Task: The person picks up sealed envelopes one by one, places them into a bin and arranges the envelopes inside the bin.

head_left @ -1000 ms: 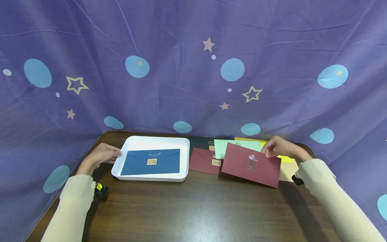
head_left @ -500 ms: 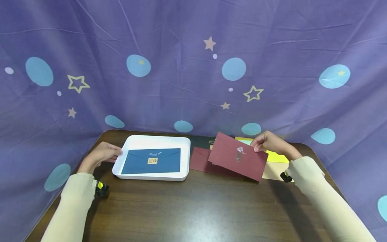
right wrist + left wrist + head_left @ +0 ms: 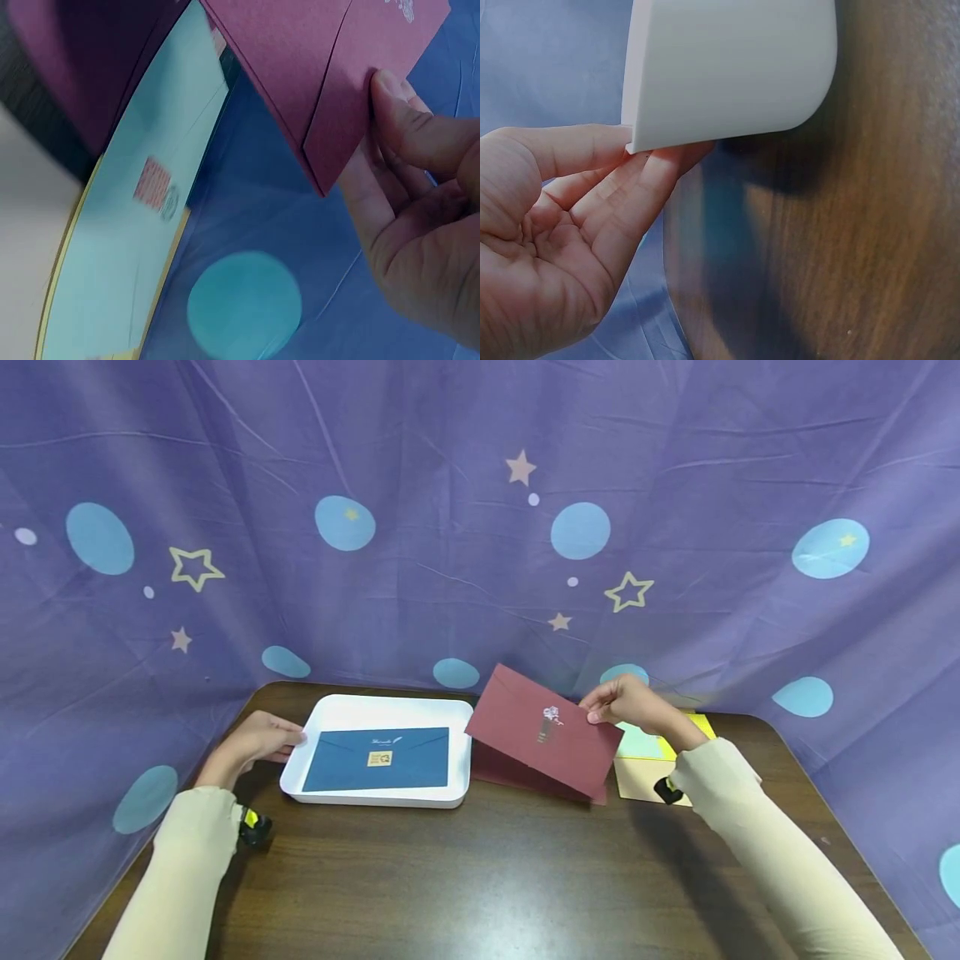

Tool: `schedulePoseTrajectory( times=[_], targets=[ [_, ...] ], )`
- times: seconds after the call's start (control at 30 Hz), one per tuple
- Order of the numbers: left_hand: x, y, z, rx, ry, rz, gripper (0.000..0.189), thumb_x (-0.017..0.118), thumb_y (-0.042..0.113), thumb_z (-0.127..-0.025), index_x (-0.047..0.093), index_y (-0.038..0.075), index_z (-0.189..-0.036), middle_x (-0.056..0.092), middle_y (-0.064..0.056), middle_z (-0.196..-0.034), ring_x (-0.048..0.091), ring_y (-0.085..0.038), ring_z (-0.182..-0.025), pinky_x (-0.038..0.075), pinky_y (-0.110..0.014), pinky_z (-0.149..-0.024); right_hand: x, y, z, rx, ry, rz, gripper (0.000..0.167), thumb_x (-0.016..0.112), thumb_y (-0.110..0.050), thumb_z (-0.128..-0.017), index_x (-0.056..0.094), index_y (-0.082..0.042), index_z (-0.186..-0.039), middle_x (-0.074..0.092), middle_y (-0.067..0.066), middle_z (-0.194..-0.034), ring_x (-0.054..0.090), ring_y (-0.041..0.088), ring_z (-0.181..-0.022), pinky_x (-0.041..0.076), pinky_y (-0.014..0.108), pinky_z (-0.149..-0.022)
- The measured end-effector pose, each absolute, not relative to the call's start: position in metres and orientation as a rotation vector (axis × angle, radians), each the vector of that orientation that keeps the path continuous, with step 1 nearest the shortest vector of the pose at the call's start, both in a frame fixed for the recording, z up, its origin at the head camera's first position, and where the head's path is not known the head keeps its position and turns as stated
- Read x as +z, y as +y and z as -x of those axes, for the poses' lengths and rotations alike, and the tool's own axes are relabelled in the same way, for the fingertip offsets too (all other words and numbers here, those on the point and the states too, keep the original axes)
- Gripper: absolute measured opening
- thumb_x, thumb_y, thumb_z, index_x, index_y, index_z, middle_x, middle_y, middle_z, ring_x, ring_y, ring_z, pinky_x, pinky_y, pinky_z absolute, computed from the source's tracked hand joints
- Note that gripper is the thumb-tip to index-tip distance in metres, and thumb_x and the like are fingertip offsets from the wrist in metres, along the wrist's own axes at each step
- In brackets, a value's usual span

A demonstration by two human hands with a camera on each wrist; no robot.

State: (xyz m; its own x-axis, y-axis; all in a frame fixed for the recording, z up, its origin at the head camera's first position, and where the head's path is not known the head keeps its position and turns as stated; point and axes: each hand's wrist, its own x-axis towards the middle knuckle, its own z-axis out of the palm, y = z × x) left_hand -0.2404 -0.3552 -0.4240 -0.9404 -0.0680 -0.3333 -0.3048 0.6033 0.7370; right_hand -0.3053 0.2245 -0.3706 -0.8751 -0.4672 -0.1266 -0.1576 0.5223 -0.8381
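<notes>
My left hand pinches the left rim of a white tray, thumb on top and fingers beneath, as the left wrist view shows. A blue envelope with a tan stamp lies in the tray. Between thumb and fingers, my right hand holds a dark red envelope by its upper right edge. It is tilted above the table, its left corner at the tray's right rim. Under it lies another dark red envelope, mostly hidden. A mint green envelope lies below the right hand.
Right of the red envelopes, yellow and beige envelopes overlap on the brown wooden table. A purple curtain with stars and blue ovals hangs right behind the table's back edge.
The right hand has moved left with the dark red envelope, from over the mint and beige envelopes to beside the tray. The left hand and tray stay in place.
</notes>
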Motion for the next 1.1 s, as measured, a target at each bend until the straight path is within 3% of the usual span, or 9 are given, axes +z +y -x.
schedulePoseTrajectory(
  times=[0.43, 0.67, 0.9, 1.1],
  targets=[
    [-0.424, -0.354, 0.241, 1.257, 2.565, 0.311, 0.042, 0.061, 0.008, -0.097, 0.057, -0.022, -0.126, 0.07, -0.029, -0.114, 0.071, -0.018, -0.088, 0.065, -0.032, -0.076, -0.365, 0.182, 0.3, -1.267, 2.428, 0.52, 0.016, 0.073, 0.011, -0.085, 0.074, 0.013, -0.1, 0.073, 0.004, -0.076, 0.062, 0.009, -0.07, 0.053, 0.021, -0.062],
    [-0.428, -0.356, 0.242, 1.249, 2.571, 0.312, 0.041, 0.061, 0.008, -0.097, 0.058, -0.022, -0.126, 0.07, -0.029, -0.113, 0.072, -0.019, -0.087, 0.065, -0.033, -0.076, -0.36, 0.161, 0.296, -1.201, 2.371, 0.456, 0.018, 0.074, 0.007, -0.086, 0.075, 0.009, -0.104, 0.076, 0.003, -0.078, 0.069, 0.01, -0.075, 0.061, 0.029, -0.074],
    [-0.427, -0.356, 0.241, 1.25, 2.574, 0.311, 0.041, 0.061, 0.008, -0.097, 0.058, -0.022, -0.125, 0.07, -0.029, -0.112, 0.072, -0.019, -0.088, 0.065, -0.034, -0.076, -0.357, 0.142, 0.295, -1.121, 2.32, 0.387, 0.023, 0.074, 0.003, -0.088, 0.076, 0.003, -0.11, 0.078, 0.006, -0.088, 0.073, 0.02, -0.095, 0.061, 0.044, -0.093],
    [-0.427, -0.355, 0.241, 1.25, 2.57, 0.302, 0.041, 0.061, 0.008, -0.098, 0.058, -0.022, -0.126, 0.071, -0.029, -0.112, 0.072, -0.018, -0.087, 0.065, -0.033, -0.076, -0.358, 0.128, 0.292, -1.075, 2.307, 0.4, 0.023, 0.074, 0.002, -0.088, 0.077, 0.002, -0.112, 0.079, 0.01, -0.096, 0.071, 0.02, -0.1, 0.061, 0.042, -0.093]
  ],
)
